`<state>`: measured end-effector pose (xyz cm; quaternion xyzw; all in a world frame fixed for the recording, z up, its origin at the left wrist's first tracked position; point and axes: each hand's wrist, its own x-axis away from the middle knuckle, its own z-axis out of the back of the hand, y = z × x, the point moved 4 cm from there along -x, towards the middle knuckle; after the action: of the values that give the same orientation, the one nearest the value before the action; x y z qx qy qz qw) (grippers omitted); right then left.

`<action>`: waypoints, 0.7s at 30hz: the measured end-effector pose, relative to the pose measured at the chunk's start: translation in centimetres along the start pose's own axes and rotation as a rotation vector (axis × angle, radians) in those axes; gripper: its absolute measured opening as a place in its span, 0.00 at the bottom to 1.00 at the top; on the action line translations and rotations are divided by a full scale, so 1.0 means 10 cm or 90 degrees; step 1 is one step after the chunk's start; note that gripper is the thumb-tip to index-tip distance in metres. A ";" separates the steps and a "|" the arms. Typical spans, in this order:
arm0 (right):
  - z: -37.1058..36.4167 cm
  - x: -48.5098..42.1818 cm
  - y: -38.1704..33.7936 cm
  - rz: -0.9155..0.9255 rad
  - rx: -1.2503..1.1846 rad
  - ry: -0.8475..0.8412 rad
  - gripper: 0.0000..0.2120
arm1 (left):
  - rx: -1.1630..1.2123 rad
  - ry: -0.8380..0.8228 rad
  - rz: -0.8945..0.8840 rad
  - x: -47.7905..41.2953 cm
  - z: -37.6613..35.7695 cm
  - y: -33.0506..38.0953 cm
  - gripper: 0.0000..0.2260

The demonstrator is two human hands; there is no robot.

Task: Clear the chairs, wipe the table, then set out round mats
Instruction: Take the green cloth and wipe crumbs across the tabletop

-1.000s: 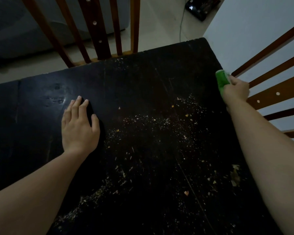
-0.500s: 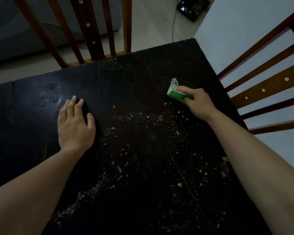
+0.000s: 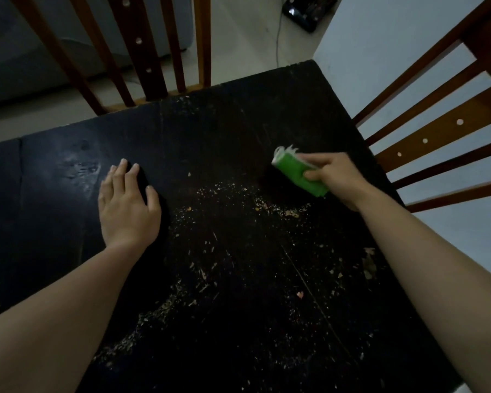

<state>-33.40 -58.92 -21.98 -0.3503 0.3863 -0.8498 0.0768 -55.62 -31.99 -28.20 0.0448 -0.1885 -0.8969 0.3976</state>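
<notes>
Biggest risk imo: a fast sweep flings the crumbs (image 3: 224,194) off the table (image 3: 238,131) onto the floor instead of gathering them. The right hand (image 3: 335,177) grips the green sponge (image 3: 295,173), which pokes out past its fingers, just beyond the crumb patch. The left hand (image 3: 128,205) lies flat on the table, holding nothing.
</notes>
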 end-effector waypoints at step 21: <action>-0.71 0.01 0.16 0.146 0.183 -0.070 0.24 | 0.090 -0.095 -0.036 -0.09 0.05 -0.11 0.25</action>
<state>-38.40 -55.75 -26.26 -0.3351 0.2936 -0.8616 0.2433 -55.86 -30.53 -28.22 0.0111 -0.2787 -0.8930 0.3532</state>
